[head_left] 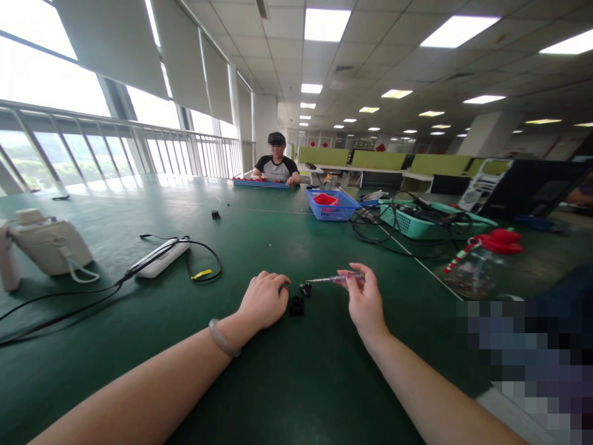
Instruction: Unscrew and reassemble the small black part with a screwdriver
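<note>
My right hand (364, 300) is closed around the clear handle of a thin screwdriver (327, 280). Its metal shaft points left, with the tip close to a small black part (305, 288) on the green table. Just below that lies a second, chunkier black part (296, 305). My left hand (265, 300), with a pale bangle on the wrist, rests palm down on the table to the left of both parts. Its fingers are bent, with index finger and thumb apart; the undersides of the fingers are hidden, and I see nothing held there.
A white power bank-like box (160, 258) with black cables lies left, near a beige bottle (49, 244). Ahead are a small black block (215, 214), a blue basket (331, 212) and a green basket (401, 222) of cables. A red-lidded jar (479, 266) stands right. Another person (277, 165) sits opposite.
</note>
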A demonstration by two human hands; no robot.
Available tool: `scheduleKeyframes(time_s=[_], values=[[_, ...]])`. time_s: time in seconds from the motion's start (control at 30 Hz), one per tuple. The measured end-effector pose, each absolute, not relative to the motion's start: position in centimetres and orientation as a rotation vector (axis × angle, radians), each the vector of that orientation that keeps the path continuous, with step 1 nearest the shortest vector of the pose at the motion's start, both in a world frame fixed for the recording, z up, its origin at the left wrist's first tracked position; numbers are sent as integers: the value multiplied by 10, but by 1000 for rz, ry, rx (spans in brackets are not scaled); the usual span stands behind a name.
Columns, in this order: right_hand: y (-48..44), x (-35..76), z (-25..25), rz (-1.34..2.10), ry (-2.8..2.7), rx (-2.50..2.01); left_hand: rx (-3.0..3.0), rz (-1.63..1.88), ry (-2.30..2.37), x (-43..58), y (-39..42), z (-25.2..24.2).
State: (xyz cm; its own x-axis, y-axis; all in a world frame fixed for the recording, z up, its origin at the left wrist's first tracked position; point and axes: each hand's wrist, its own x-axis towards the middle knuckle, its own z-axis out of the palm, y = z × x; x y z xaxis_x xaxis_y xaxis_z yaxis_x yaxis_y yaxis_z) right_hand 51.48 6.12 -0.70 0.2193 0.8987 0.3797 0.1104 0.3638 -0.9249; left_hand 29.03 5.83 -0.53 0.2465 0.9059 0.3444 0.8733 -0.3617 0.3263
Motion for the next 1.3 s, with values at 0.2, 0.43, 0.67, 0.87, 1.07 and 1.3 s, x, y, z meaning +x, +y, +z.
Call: scheduleKeyframes(time_s=[0.2, 0.43, 0.67, 0.87, 1.07, 1.3], values=[[63, 514, -10, 641, -1281, -1078, 2496, 800, 1376, 304, 51, -8], [59, 514, -7, 632, -1271, -1097, 2573, 771, 1241, 307, 50, -7], [52, 513, -2, 648, -1286, -1088, 2516, 755, 1265, 301, 52, -7], [55, 515, -2, 629, -1243, -1079, 2560, 670, 1231, 309, 44, -5], [54, 511, -4, 627, -1256, -1056, 2580, 617, 1210, 308, 46, -7], [54, 510, -6, 641, -1282, -1012, 2599, 659, 1185, 307, 47, -8]])
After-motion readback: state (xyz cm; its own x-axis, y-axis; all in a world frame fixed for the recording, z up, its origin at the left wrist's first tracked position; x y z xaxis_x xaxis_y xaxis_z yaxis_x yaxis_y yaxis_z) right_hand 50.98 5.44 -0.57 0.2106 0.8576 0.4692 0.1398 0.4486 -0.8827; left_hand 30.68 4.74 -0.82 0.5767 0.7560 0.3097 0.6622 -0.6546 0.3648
